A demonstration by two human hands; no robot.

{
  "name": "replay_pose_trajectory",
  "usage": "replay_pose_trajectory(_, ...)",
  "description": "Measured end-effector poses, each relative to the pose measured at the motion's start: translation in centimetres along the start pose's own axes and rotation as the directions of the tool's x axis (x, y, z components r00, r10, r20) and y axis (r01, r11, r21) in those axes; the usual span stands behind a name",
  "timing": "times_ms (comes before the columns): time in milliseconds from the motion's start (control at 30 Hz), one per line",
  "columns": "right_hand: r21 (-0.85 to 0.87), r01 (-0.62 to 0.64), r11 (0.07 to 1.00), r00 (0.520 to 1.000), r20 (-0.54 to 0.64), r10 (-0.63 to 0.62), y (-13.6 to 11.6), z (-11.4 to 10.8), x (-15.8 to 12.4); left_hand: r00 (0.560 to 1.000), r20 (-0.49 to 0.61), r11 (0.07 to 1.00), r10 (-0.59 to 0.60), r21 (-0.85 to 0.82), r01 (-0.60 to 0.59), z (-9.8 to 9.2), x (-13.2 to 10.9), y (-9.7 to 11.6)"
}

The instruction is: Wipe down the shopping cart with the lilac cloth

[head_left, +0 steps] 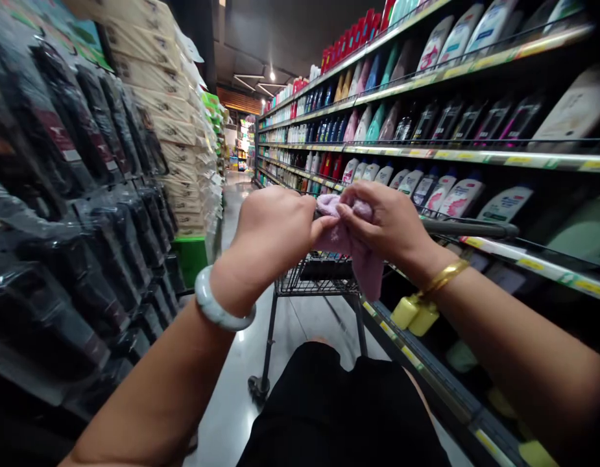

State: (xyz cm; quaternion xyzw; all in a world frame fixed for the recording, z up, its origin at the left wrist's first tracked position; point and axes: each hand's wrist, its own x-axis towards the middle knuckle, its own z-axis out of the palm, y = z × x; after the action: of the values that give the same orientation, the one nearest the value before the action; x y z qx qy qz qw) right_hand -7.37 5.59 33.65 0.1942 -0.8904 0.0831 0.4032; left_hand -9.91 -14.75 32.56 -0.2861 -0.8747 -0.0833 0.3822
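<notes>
Head view: my L hand (275,217) and R hand (390,217) both pinch the pink cloth (368,269), by the near end of the cart (300,285). It hangs lengthwise down, nearer my R hand; top's bunched, prob. twisted, but partly hidden.

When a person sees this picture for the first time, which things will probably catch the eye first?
Probably the mauve cloth near the centre, held between the left hand and the right hand. Next, perhaps, the bangles: a pale one on the left wrist, a gold one on the right. Along the right side, shelves full of bottles run into the distance.
</notes>
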Motion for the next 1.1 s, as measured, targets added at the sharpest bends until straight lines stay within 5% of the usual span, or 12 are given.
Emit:
replay_pose_trajectory(67, 0.012, 0.013, 1.000, 1.000, 0.007, -0.013, 1.5, -0.8, -1.2, 1.000, 0.017, 0.997, 0.025, -0.080, -0.023, -0.5, 0.4, -1.3)
replay_pose_trajectory(167, -0.113, -0.214, 0.970, 0.977, -0.006, 0.215, 4.0, -2.2, -2.0, 0.992, 0.102, 0.959, 0.079, -0.281, -0.048, -1.0, 1.6, -3.7)
replay_pose_trajectory(267, -0.211, -0.377, 0.902, 0.924, -0.018, 0.382, 3.2, -2.2, -1.0, 0.974, 0.139, 0.828, 0.176, -0.556, -0.070, -0.1, 2.6, -5.3)
replay_pose_trajectory(433, -0.079, -0.122, 0.989, 0.993, -0.003, 0.122, -2.6, 0.7, 0.9, 0.995, 0.011, 0.693, 0.102, -0.718, -0.063, 2.1, 2.6, -5.2)
replay_pose_trajectory(567, -0.022, 0.068, 0.997, 0.998, -0.008, -0.068, -2.1, 1.4, 0.0, 0.999, 0.012, 0.640, -0.031, -0.768, 0.029, 1.7, 1.7, -4.8)
replay_pose_trajectory(767, 0.029, 0.028, 0.999, 0.993, -0.113, -0.025, 1.0, 0.6, -1.1, 0.998, -0.021, 0.627, -0.065, -0.778, 0.025, 1.0, 0.5, -4.7)
replay_pose_trajectory(933, 0.127, -0.005, 0.992, 0.998, -0.055, 0.012, 1.9, 0.1, -0.1, 0.998, -0.033, 0.695, -0.059, -0.719, 0.017, 1.2, 0.1, -4.2)
replay_pose_trajectory(1100, 0.092, -0.054, 0.994, 0.996, -0.071, 0.060, -0.4, 0.6, 0.1, 0.984, -0.110, 0.775, -0.143, -0.631, 0.042, 1.5, 0.5, -2.8)
